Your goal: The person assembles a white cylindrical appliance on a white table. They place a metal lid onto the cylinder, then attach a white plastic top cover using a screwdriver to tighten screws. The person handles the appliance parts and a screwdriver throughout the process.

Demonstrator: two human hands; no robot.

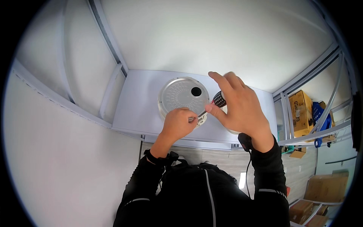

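Note:
A round silver-grey lid or device (177, 92) with a black circular spot and a ring of raised marks lies on the white table. At its near edge my left hand (177, 124) is closed, thumb and fingers pinched around the tip end of a screwdriver's thin shaft; anything small there is hidden. The screwdriver (219, 100) has a black handle with pale dots and a red collar, and slants up to the right. My right hand (242, 106) has its thumb against the collar and the handle beside its palm, the index finger stretched away.
Under my right hand shows the pale rim of another round thing, mostly covered. The white table (140, 102) stands against a pale wall, with metal frame posts at both sides. To the right are shelves with cardboard boxes (300, 111) and a blue bag (319, 115).

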